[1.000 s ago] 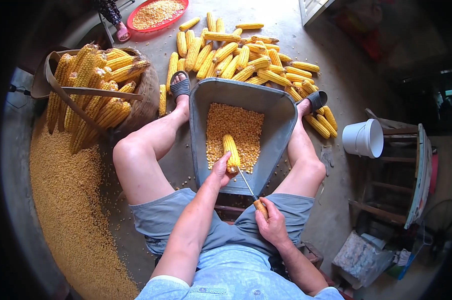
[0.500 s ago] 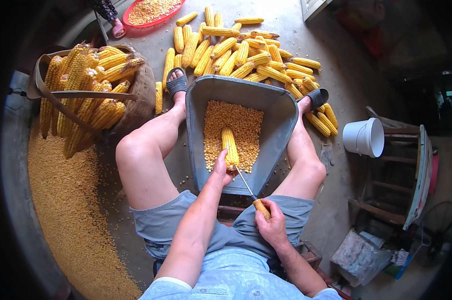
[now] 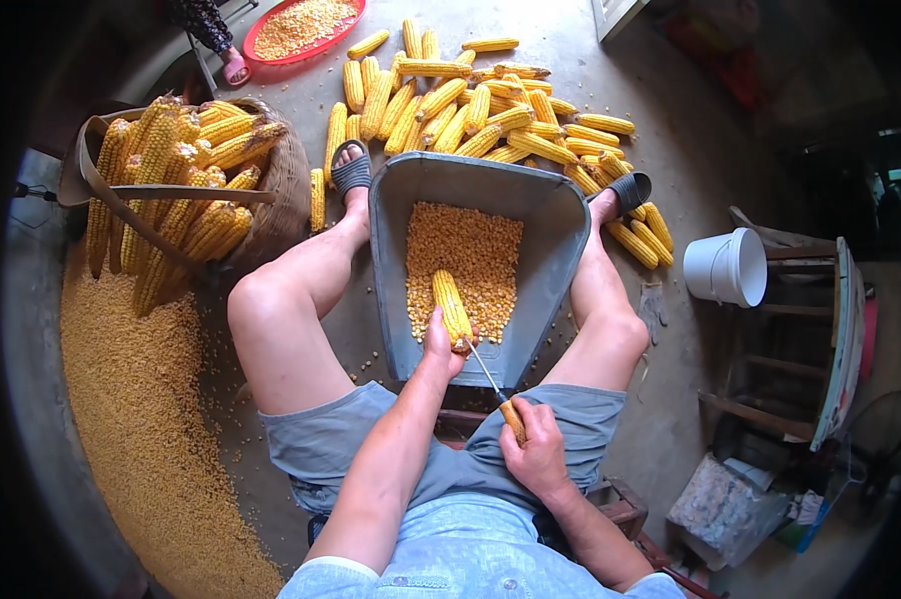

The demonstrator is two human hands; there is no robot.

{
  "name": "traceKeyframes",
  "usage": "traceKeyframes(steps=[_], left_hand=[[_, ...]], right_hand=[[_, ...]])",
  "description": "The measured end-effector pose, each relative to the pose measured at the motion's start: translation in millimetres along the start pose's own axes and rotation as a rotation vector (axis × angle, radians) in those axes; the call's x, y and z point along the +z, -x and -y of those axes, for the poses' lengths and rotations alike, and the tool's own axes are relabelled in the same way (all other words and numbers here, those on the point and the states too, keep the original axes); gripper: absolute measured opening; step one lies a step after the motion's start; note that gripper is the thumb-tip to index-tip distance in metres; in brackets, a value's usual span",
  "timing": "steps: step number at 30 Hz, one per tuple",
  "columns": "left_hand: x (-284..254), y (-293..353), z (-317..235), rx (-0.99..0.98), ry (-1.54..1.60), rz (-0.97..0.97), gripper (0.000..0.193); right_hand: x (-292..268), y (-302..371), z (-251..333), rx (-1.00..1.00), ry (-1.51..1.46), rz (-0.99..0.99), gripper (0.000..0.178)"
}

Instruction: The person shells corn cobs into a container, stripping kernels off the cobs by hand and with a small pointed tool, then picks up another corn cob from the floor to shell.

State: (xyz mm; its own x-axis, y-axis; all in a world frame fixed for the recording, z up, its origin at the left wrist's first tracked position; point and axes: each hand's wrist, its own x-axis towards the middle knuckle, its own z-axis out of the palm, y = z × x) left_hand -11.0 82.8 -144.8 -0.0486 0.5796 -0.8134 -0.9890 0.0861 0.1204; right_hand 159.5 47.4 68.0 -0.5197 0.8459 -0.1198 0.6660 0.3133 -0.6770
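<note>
Head view, looking down past a seated person's blue shirt and grey shorts: at far left, from where I stand, a broad drift of loose yellow corn kernels [image 3: 141, 419] covers the floor. Above it stands a woven basket [image 3: 293, 180] heaped with whole cobs [image 3: 171, 180], its strap-like handle crossing them. Beyond, at the top, another person's foot in a pink sandal [image 3: 236, 70] is near a round red tray [image 3: 287, 58] of kernels. Next come the seated person's legs, spread wide, feet in dark striped slippers. Between them sits a grey scoop-shaped bin [image 3: 555, 235], with loose kernels [image 3: 460, 240] spread over its bottom; past its far edge lies a pile of yellow cobs [image 3: 470, 110]. The left hand [image 3: 441, 344] is wrapped around the near end of one corn cob [image 3: 451, 301], holding it tilted over the bin, its far end pointing away from the body. A thin metal shaft meets the cob's near end; it belongs to a tool with a wooden handle [image 3: 513, 420], and the right hand [image 3: 538, 451] is clenched around that handle, just above the shorts. Further right, a grey glove [image 3: 653, 311] lies on the floor, then a white bucket [image 3: 724, 268] beside a wooden frame [image 3: 790, 365], with a clear plastic bag [image 3: 725, 509] below.
</note>
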Motion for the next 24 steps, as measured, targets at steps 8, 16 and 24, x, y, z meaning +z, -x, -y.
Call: traceKeyframes(steps=[8, 16, 24], left_hand=[[0.1, -5.0, 0.8, -0.035, 0.051, -0.039, 0.058], [4.1, -2.4, -0.7, -0.045, -0.014, -0.107, 0.061], [-2.0, -6.6, -1.7, 0.000, -0.099, -0.090, 0.059]], right_hand=[[4.1, 0.2, 5.2, 0.007, 0.050, 0.038, 0.037], [2.5, -2.7, 2.3, 0.004, 0.077, 0.056, 0.037], [12.1, -8.1, 0.4, 0.010, 0.146, 0.099, 0.037]])
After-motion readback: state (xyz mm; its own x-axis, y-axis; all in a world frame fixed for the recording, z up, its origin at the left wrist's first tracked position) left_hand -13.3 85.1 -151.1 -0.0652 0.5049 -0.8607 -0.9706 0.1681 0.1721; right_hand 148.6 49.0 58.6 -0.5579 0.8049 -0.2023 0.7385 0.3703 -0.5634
